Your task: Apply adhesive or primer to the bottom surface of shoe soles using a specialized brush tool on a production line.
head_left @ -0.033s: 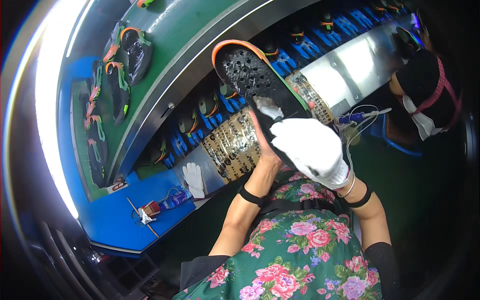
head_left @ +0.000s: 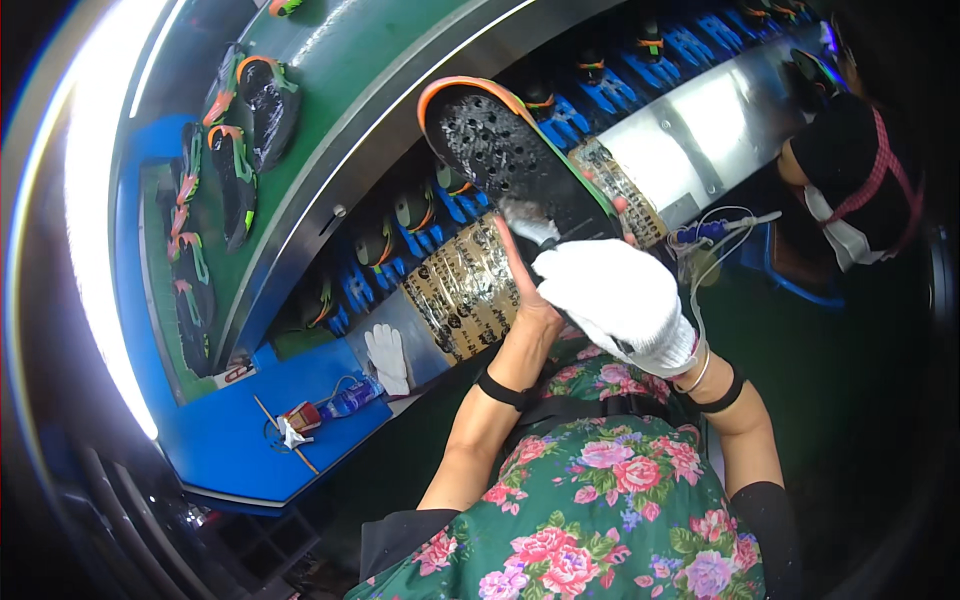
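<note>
In front of me, tilted, is a black shoe sole (head_left: 478,145) with several round holes and an orange and green rim. My bare left hand (head_left: 522,275) grips it from beneath, with the thumb along its left edge and fingertips showing past its right edge. Over its lower part, my right hand (head_left: 625,300) in a white knit glove is closed around a brush. The pale bristles of the brush (head_left: 528,219) touch the sole's surface. Most of the brush handle is hidden by the glove.
Shoe parts on blue holders (head_left: 420,228) line the conveyor behind the work. More black and orange shoe pieces (head_left: 235,185) lie on the green belt at left. A spare white glove (head_left: 386,358) and a small red container (head_left: 298,418) rest nearby. Another person (head_left: 850,170) works at right.
The brush and my gloved right hand have shifted slightly left across the sole. The sole has moved a little to the left too.
</note>
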### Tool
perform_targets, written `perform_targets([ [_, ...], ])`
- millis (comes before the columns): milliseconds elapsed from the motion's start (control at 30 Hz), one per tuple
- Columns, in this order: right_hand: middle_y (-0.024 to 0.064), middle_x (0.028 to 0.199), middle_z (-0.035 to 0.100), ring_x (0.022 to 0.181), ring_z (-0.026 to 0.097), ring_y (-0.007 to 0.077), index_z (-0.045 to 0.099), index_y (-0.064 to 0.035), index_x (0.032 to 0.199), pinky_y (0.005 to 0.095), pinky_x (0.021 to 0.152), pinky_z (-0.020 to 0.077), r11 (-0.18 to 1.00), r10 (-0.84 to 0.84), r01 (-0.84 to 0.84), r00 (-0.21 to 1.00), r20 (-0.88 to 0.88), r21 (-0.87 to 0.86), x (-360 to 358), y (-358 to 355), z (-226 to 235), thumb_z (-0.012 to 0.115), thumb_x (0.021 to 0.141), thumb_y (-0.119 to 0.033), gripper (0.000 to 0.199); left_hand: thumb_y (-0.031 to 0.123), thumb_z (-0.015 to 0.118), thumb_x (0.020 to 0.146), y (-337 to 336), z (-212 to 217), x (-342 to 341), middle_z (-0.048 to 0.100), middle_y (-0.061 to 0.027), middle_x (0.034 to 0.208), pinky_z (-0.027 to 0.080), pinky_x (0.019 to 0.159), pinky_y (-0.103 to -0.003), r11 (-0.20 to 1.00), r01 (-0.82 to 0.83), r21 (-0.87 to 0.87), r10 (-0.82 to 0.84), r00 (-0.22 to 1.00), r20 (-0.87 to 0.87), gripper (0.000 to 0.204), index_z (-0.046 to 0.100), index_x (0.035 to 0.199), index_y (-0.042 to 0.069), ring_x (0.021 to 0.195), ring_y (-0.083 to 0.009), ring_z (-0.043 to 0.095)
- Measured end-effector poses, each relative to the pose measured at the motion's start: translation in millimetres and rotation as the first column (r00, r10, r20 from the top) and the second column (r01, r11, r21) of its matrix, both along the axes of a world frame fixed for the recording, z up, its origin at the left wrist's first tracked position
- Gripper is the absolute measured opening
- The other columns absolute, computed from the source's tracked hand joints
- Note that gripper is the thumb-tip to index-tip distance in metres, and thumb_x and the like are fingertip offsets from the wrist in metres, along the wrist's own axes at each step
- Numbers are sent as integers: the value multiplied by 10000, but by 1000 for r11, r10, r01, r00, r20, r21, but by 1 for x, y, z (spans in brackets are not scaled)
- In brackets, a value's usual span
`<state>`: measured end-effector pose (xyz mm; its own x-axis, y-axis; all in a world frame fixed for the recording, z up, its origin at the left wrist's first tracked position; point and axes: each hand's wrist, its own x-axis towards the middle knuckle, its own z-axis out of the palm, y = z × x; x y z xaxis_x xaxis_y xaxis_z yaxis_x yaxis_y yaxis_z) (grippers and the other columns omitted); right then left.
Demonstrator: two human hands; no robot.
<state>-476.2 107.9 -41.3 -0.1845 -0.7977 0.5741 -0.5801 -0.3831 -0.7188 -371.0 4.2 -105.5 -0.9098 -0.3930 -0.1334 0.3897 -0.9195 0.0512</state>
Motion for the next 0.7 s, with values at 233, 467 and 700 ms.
perform_targets([
  [233, 131, 1106, 783, 1032, 748, 306, 798, -61, 1091, 412, 883, 593, 1000, -15, 15, 995, 103, 8, -11, 8, 0, 760, 816, -8, 283, 880, 449, 891, -7, 6, -4, 515, -103, 1536, 536, 996, -677, 988, -149, -35, 150, 987, 52, 1049, 362, 1593, 105, 1311, -493, 558],
  [467, 111, 1100, 788, 1032, 748, 295, 802, -84, 1090, 394, 881, 595, 971, 237, -231, 912, 333, -60, -14, 15, 0, 793, 803, -12, 296, 893, 446, 880, -16, 3, -11, 502, -136, 1536, 534, 1000, -675, 984, -174, -31, 169, 979, -115, 1072, 368, 1586, 89, 1332, -450, 540],
  [700, 90, 1140, 788, 999, 757, 275, 797, -91, 1116, 381, 849, 602, 990, 142, -140, 985, 97, -19, 0, 25, -13, 798, 817, -57, 300, 916, 414, 871, -23, 2, -15, 480, -175, 1540, 560, 942, -659, 984, -169, -54, 162, 981, -104, 1088, 397, 1575, 88, 1324, -432, 551],
])
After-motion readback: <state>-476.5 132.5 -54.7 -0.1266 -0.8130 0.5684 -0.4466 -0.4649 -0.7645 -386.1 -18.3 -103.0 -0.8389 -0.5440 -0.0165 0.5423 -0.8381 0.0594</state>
